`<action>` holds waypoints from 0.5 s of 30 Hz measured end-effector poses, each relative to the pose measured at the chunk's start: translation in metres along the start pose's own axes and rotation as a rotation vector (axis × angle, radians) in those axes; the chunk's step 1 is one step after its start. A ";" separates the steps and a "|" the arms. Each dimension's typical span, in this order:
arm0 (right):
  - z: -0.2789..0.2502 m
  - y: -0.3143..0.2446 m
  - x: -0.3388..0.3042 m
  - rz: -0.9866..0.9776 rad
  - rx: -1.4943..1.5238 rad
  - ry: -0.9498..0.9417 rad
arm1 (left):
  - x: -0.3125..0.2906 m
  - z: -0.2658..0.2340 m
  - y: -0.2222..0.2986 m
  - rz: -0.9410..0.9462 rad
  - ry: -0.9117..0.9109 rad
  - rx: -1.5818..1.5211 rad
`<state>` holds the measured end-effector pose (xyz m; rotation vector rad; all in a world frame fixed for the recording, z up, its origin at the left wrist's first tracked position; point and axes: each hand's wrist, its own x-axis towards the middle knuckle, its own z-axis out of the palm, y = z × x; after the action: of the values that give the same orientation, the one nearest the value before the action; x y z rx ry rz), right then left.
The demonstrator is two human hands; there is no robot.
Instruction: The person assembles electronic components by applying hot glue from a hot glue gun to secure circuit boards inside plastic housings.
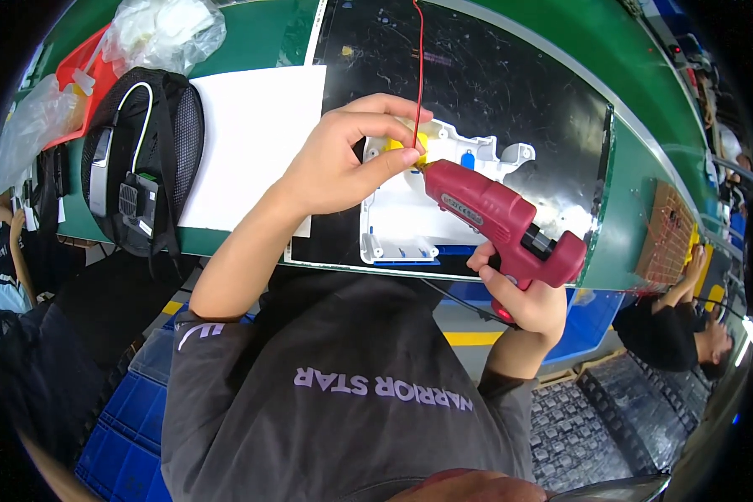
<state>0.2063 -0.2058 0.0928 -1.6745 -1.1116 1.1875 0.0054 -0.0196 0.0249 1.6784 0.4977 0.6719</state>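
Note:
My right hand (523,297) is wrapped round the handle of a dark red glue gun (485,201). Its nozzle points up and left, at a yellow part (402,144) in a white plastic housing (393,217). Between the thumb and fingers of my left hand (343,159) is a thin red wire (421,67), pinched close to the nozzle tip. The wire runs up past the far edge of the black mat. Whether the nozzle touches the yellow part is hidden by my fingers. A small blue piece (468,160) sits in the housing.
Under the housing lies a black mat (527,100) on a green table. To the left are white paper (255,125), a black mesh backpack (176,125), and a red bin (84,63) with plastic bags. A brown grid-patterned block (667,234) stands at right, near another person (661,330).

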 end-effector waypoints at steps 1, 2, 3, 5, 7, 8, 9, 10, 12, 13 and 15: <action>0.000 0.000 0.000 0.000 -0.001 -0.001 | -0.001 0.000 0.000 0.006 0.003 -0.005; -0.002 0.001 0.000 0.006 -0.002 -0.005 | 0.000 0.000 0.000 0.003 0.000 -0.004; -0.003 0.002 0.001 0.012 -0.002 -0.009 | 0.002 0.001 0.000 0.004 -0.004 0.004; -0.005 0.001 0.001 0.037 0.013 -0.019 | 0.002 0.002 0.000 0.007 -0.006 0.011; -0.005 -0.002 0.002 0.059 0.024 -0.030 | 0.002 0.001 -0.001 0.003 -0.004 0.012; -0.006 -0.004 0.003 0.058 0.006 -0.072 | 0.002 0.001 -0.001 0.003 -0.003 0.012; -0.007 -0.006 0.004 0.056 -0.013 -0.115 | 0.001 0.001 -0.001 0.007 -0.004 0.012; -0.007 -0.005 0.005 0.057 -0.013 -0.116 | 0.001 0.000 -0.001 0.011 -0.005 0.013; -0.008 -0.005 0.005 0.067 -0.023 -0.119 | 0.001 0.001 -0.002 0.017 -0.001 0.013; -0.008 -0.005 0.004 0.067 -0.023 -0.120 | 0.001 0.001 -0.002 0.025 0.003 0.013; -0.009 -0.003 0.002 0.108 0.006 -0.107 | 0.002 0.001 -0.002 0.024 -0.001 0.023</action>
<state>0.2145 -0.2041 0.0969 -1.7014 -1.0921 1.3616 0.0072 -0.0189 0.0234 1.7084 0.4875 0.6851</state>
